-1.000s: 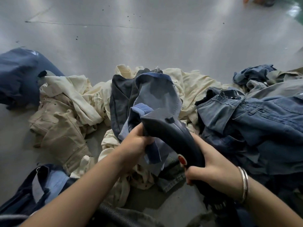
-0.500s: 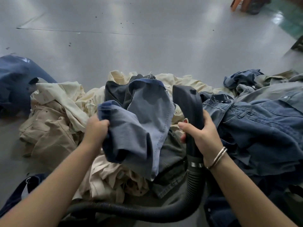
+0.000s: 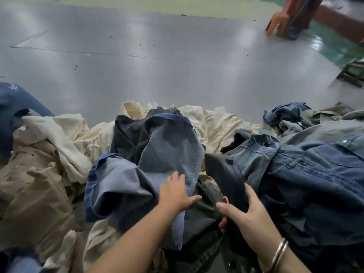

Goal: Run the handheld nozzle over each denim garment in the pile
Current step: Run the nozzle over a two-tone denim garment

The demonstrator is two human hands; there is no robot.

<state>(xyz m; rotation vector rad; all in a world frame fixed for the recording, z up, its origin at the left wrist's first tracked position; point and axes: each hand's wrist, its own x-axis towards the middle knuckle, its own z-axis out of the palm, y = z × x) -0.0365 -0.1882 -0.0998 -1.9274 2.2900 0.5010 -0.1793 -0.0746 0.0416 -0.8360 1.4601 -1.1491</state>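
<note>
While right hand [image 3: 250, 215] grips nozzle [image 3: 226, 174], left hand [image 3: 175, 194] flat, fingers spread on blue denim [image 3: 169, 150]; bare floor [image 3: 137, 75] beyond pile.

My left hand [image 3: 175, 194] lies flat, fingers spread, on the blue denim garment [image 3: 149, 174] at centre frame; my right hand [image 3: 244, 211] grips the dark nozzle [image 3: 226, 174] just beside it.

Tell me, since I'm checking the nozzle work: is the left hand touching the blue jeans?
Touching. The head view shows the left hand lying on the blue jeans, fingers spread, with no gap visible. The right hand grips the nozzle.
</note>
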